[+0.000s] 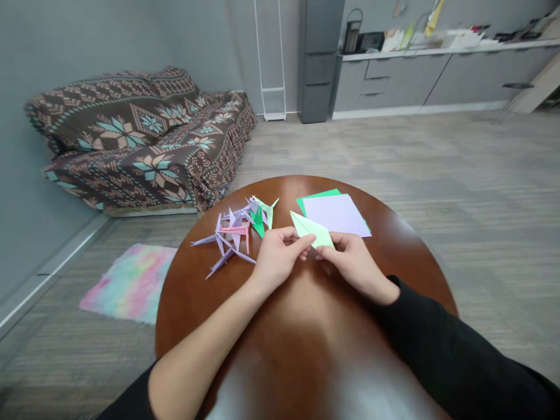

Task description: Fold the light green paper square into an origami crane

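Note:
A pale green folded paper (310,228), shaped like a slim kite with a pointed upper left tip, is held between my two hands above the table. My left hand (280,252) pinches its lower left edge between thumb and fingers. On the other side my right hand (350,259) grips the lower right end, thumb in front; some of its fingers are hidden behind the paper. Just left of my left hand lies a cluster of folded paper cranes (236,224), mostly lilac, with pink and green ones among them.
Flat sheets, a lilac one (339,213) over a green one (321,196), lie beyond my right hand on the round brown table (280,338). A covered sofa (144,140) and a fluffy pastel rug (131,283) are at left; grey kitchen cabinets (394,81) line the back.

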The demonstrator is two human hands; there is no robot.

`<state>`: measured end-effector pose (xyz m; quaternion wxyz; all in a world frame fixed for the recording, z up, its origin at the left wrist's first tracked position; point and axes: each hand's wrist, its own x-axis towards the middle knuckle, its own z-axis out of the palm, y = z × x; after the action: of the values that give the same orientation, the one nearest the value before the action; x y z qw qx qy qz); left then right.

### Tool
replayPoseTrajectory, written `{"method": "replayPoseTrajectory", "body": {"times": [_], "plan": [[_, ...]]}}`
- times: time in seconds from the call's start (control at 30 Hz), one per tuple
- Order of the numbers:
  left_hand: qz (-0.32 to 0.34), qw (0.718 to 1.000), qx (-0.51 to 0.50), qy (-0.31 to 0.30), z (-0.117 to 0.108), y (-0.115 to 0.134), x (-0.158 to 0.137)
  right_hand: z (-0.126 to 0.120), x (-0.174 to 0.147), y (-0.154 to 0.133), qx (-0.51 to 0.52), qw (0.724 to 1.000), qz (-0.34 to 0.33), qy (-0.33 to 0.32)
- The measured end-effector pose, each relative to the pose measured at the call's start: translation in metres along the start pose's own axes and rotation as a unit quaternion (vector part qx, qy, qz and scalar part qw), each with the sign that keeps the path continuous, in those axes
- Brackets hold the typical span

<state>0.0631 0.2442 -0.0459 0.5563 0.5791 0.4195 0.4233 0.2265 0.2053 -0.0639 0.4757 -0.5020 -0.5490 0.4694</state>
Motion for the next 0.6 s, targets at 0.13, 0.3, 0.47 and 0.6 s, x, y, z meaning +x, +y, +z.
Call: {"method": "replayPoseTrajectory", "body": {"times": [0.13,0.3,0.47,0.6], "plan": [[0.028,0.998,-0.023,0.053,-0.012,-0.002,0.010,-0.001,-0.001,0.003,0.041,0.997,0.060,0.017],[0.026,0.989,-0.123,0.079,-0.021,-0.005,0.017,-0.003,0.001,0.004,0.105,0.993,0.049,0.015],[-0.069,0.986,-0.133,-0.070,-0.013,-0.002,0.008,-0.003,0.002,0.002,0.180,0.981,0.046,0.057],[-0.058,0.985,-0.064,-0.151,-0.010,0.001,0.005,0.000,0.002,0.001,0.181,0.983,0.022,0.027]]}}
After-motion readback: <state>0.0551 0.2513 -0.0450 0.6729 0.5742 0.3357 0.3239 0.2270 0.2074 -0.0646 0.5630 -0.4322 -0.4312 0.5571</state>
